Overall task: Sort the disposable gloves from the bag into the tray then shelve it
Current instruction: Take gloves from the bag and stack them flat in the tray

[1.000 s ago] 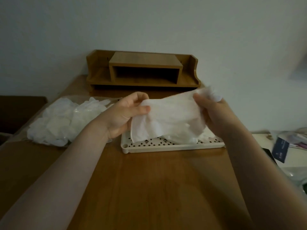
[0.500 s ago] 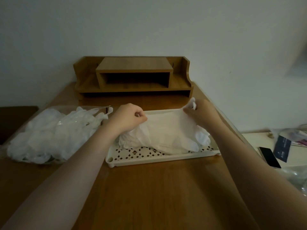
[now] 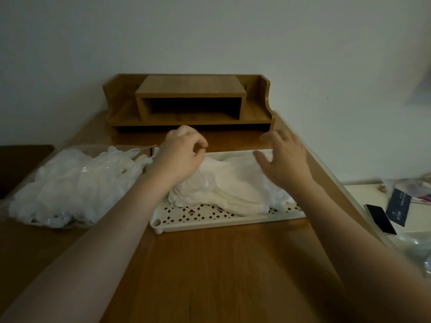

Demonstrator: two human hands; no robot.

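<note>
**Glove laid flat, hands free**

Head view: both hands hover over the tray (image 3: pixel 224 223), holding nothing; the left hand (image 3: pixel 180 157) hangs loosely curled, the right hand (image 3: pixel 283 159) spread. Gloves (image 3: pixel 238 186) lie in the tray. Next, probably, reach to the bag (image 3: pixel 72 183) left of the tray.

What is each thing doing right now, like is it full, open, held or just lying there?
Left hand: fingers loosely curled, holding nothing.
Right hand: open, fingers spread above the tray.
Gloves: piled flat in the tray.
Tray: on the desk, partly filled.
Bag: lying on the desk, many gloves inside.
Shelf: nothing visible in it.
Phone: lying flat, screen dark.
</note>
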